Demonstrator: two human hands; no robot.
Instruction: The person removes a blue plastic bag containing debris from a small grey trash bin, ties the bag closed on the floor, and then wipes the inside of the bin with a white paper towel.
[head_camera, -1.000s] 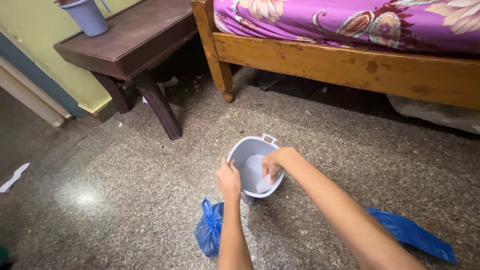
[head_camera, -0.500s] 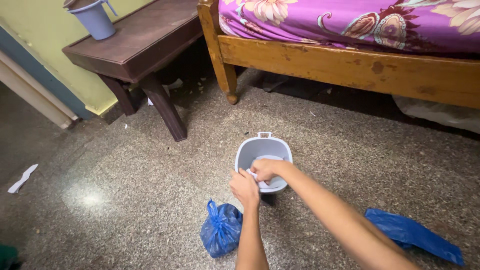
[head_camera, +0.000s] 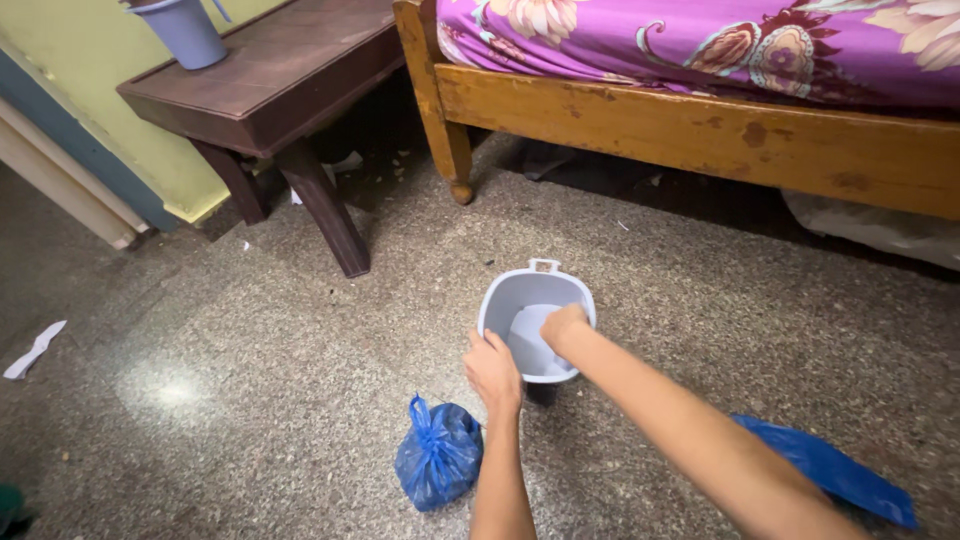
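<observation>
On the speckled floor, the grey bin (head_camera: 537, 322) has tipped further upright; left hand (head_camera: 492, 372) grips its rim, right hand (head_camera: 562, 327) now presses white paper (head_camera: 530, 335) inside, grip closed around it.

Right hand's (head_camera: 562, 326) fingertips inside bin (head_camera: 505, 290)

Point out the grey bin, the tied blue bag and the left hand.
grey bin (head_camera: 508, 290): head view, far inner wall below the rim.
tied blue bag (head_camera: 440, 462): head view, middle of its bulging body.
left hand (head_camera: 493, 370): head view, back of the hand at the bin's near rim.
</observation>
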